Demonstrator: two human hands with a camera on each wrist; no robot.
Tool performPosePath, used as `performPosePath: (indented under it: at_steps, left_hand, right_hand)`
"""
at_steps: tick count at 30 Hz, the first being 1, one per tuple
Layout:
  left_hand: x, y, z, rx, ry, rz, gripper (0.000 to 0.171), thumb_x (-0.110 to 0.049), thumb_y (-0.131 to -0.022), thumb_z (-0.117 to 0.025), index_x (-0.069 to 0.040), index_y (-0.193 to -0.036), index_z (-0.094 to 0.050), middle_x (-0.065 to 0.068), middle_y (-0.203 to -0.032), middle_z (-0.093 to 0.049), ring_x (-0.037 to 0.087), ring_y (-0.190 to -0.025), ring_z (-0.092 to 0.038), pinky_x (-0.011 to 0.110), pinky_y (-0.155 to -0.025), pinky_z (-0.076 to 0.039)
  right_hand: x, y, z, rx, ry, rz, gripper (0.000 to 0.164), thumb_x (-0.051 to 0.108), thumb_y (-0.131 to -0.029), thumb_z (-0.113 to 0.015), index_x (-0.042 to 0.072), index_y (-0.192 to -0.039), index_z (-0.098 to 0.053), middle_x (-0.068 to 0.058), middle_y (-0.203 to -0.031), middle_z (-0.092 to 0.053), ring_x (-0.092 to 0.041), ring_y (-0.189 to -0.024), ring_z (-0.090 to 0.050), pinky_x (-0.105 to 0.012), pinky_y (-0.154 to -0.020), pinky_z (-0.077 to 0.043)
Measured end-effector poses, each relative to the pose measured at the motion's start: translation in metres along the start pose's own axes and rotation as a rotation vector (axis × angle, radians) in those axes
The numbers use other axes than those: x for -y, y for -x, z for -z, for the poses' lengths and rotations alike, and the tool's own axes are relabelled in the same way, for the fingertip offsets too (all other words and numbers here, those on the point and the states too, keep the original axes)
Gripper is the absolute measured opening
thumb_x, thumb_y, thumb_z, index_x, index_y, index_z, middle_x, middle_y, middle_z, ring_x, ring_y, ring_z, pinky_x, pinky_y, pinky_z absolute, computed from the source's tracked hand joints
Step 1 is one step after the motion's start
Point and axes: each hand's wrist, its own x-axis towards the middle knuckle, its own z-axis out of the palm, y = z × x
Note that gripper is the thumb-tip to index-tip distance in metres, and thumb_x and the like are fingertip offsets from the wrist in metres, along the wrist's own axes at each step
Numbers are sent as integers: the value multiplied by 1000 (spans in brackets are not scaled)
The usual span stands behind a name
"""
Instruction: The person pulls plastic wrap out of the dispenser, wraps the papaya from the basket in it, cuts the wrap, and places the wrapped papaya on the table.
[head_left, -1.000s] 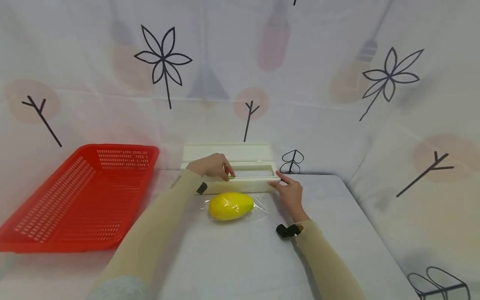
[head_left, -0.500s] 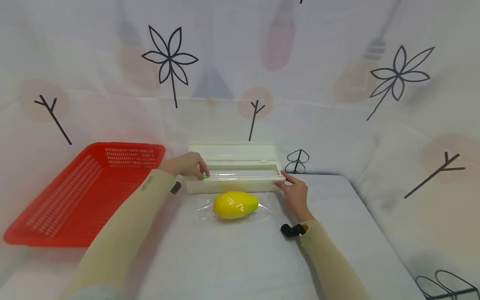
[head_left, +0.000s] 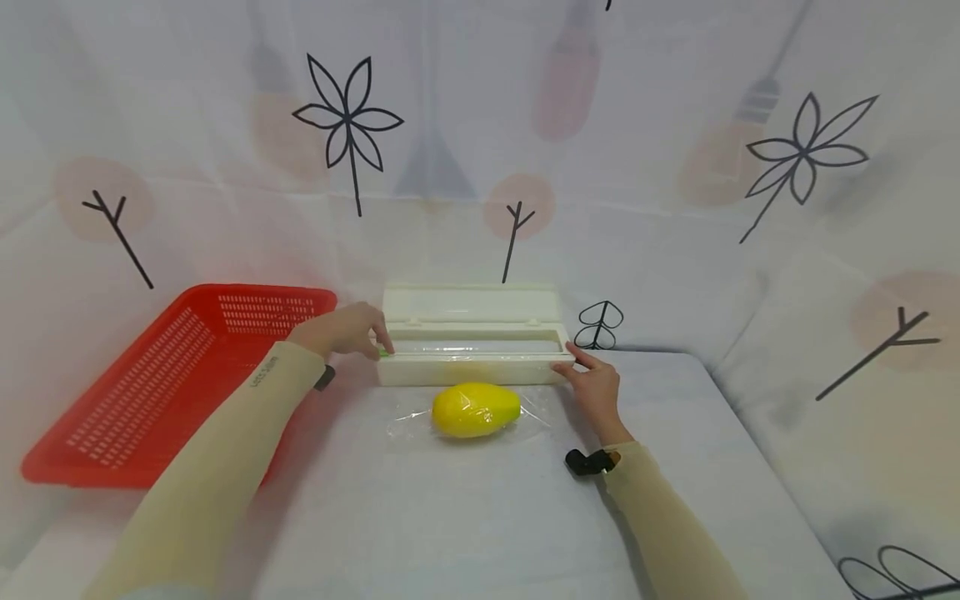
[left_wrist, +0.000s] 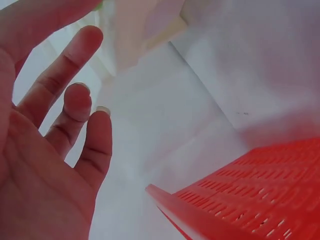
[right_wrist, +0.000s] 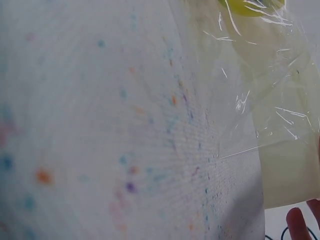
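A white cling film dispenser point(head_left: 420, 372) lies at the back of the table, its lid point(head_left: 472, 305) raised and the film roll point(head_left: 465, 346) showing inside. At the dispenser's left end, my left hand point(head_left: 341, 329) pinches a small green slide cutter point(head_left: 385, 353), mostly covered by the fingertips. My right hand point(head_left: 597, 393) grips the right end, thumb at the front and fingers at the side. In front of the dispenser sits a yellow papaya-like fruit point(head_left: 476, 410) on clear cling film point(right_wrist: 280, 85). In the left wrist view the other fingers point(left_wrist: 97, 145) are spread and loosely bent.
A red plastic basket point(head_left: 142, 425) stands on the left, partly behind the left forearm. A patterned cloth point(head_left: 465, 233) hangs right behind the dispenser. The white-covered table point(head_left: 450, 517) has its right edge beyond the right arm.
My left hand has slid along the dispenser from near its middle to its left end, with the green slide cutter. The right hand has kept its grip. The head view has shifted slightly.
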Motion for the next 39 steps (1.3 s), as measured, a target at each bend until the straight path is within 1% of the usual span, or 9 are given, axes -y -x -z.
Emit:
performPosePath:
  at_steps: [6, 10, 13, 14, 22, 26, 28, 34, 39]
  left_hand:
    - [2, 5, -1, 11, 70, 50, 21, -18, -87, -76, -27, -106, -75, 6, -126, -54, 29, -117, -46, 44, -88, -50]
    - [4, 5, -3, 21, 80, 29, 23, -17, -88, -74, -26, -109, -75, 7, -124, -56, 29, -115, -47, 43, -88, -51]
    - [8, 4, -4, 22, 81, 14, 22, -18, -88, -74, -25, -109, -75, 6, -121, -57, 29, -113, -48, 43, -87, -51]
    - [9, 3, -5, 20, 82, 13, 21, -19, -88, -75, -26, -108, -75, 5, -119, -57, 28, -112, -49, 42, -87, -50]
    - [11, -12, -14, -15, 7, -148, 22, -30, -84, -79, -18, -102, -74, 5, -105, -61, 27, -100, -53, 43, -85, -47]
    - [9, -17, -23, -49, -5, -133, 34, -36, -81, -82, -21, -111, -72, 4, -115, -61, 27, -109, -51, 45, -91, -49]
    - [8, -17, -28, -69, -2, -116, 36, -36, -80, -83, -23, -112, -72, 5, -121, -60, 27, -114, -49, 47, -92, -49]
    - [1, -11, -37, -115, -2, -73, 26, -30, -85, -80, -24, -110, -73, 3, -121, -60, 25, -111, -50, 44, -92, -49]
    - [-2, -9, -37, -125, 13, -12, 19, -31, -87, -78, -24, -105, -73, 0, -112, -63, 23, -103, -54, 41, -88, -51]
  right_hand:
    - [4, 2, 1, 28, -22, -26, 53, 24, -80, -85, 13, -129, -68, -17, -119, -69, -15, -59, -41, -22, -51, -32]
    - [9, 4, 4, 68, -2, -59, 57, 27, -82, -83, 14, -134, -64, -16, -124, -67, -23, -91, -59, -24, -62, -39]
    - [14, 5, 6, 105, 30, -51, 60, 28, -84, -81, 13, -138, -60, -17, -127, -65, -29, -118, -57, -29, -74, -43]
    - [15, 5, 7, 115, 40, -46, 60, 29, -85, -81, 13, -139, -59, -18, -128, -65, -30, -121, -56, -30, -76, -44]
    - [18, 5, 11, 156, 95, -42, 59, 29, -89, -77, 10, -141, -56, -19, -131, -62, -30, -113, -59, -27, -72, -48]
    - [20, 5, 12, 167, 101, -53, 59, 28, -90, -76, 9, -142, -55, -20, -133, -60, -33, -106, -64, -27, -71, -50]
    - [22, 6, 11, 168, 96, -60, 58, 27, -90, -75, 9, -142, -55, -20, -136, -58, -34, -110, -61, -32, -77, -52]
    - [19, 8, 7, 123, 55, 13, 50, 21, -90, -75, 6, -136, -61, -15, -142, -55, -32, -129, -50, -47, -101, -47]
    - [16, 8, 5, 87, 46, 77, 40, 16, -90, -75, 2, -126, -67, -13, -144, -53, -31, -135, -44, -47, -100, -46]
